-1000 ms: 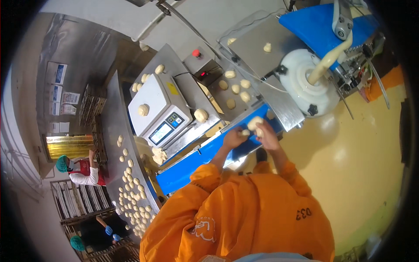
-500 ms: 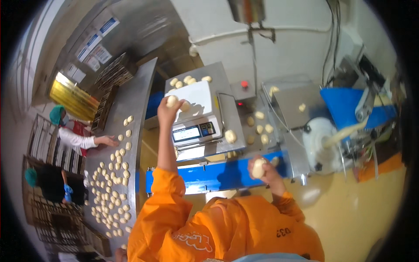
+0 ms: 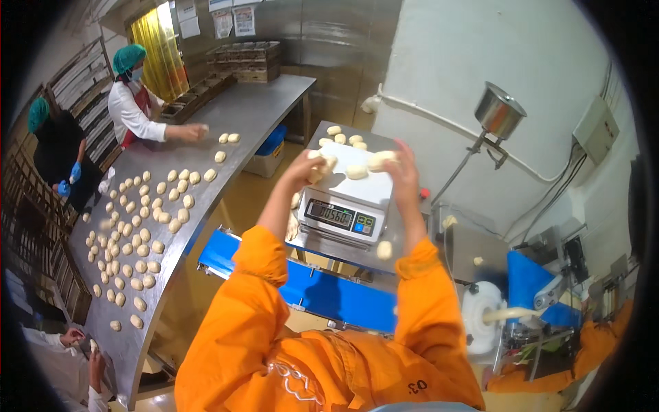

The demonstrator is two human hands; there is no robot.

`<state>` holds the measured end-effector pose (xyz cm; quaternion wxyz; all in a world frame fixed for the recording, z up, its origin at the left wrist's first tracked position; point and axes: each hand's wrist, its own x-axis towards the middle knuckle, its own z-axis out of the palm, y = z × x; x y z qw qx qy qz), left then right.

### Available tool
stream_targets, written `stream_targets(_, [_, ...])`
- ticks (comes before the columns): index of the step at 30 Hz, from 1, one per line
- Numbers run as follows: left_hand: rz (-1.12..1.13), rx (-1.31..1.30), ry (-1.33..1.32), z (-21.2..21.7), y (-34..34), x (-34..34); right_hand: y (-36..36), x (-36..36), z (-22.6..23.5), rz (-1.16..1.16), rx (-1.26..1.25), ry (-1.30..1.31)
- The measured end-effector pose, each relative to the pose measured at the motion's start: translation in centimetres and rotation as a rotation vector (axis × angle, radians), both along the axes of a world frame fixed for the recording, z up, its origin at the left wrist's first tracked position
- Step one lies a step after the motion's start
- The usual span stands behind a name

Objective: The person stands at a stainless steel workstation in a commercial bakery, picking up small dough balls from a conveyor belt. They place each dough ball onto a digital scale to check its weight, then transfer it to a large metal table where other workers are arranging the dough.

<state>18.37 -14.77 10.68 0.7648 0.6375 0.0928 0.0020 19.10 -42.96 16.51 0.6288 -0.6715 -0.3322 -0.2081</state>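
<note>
A white digital scale (image 3: 371, 195) stands on a metal stand, and one pale dough piece (image 3: 356, 172) lies on its plate. My left hand (image 3: 299, 169) is closed round dough (image 3: 325, 165) at the left edge of the plate; its fingers hide how many pieces it has. At the plate's right side my right hand (image 3: 406, 173) grips a dough piece (image 3: 380, 161) from the right, fingers pointing up and away. Behind the plate several more dough pieces (image 3: 333, 130) rest on the stand, and another (image 3: 384, 250) sits in front of the scale's right corner.
Below the stand runs a blue conveyor belt (image 3: 329, 292). On the right is a white-and-blue dough machine (image 3: 482, 309); a metal funnel (image 3: 500, 110) on a pole rises behind. Many dough pieces cover the long steel table (image 3: 226, 154) at left, where a co-worker (image 3: 141, 103) reaches over.
My right hand has come up from above the blue belt to the scale with its dough piece. My left hand stays at the plate with dough. The view has turned left.
</note>
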Motion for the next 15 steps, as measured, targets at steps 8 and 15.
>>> stream_targets(8, [0.025, -0.680, -0.344, -8.1, 12.7, -26.6, -7.7, -14.0, -13.7, 0.237, 0.725, 0.826])
stream_targets(15, [0.483, -1.076, -0.489, -12.5, 21.5, -44.4, -4.2, -20.4, -11.8, 0.131, 0.189, 1.076])
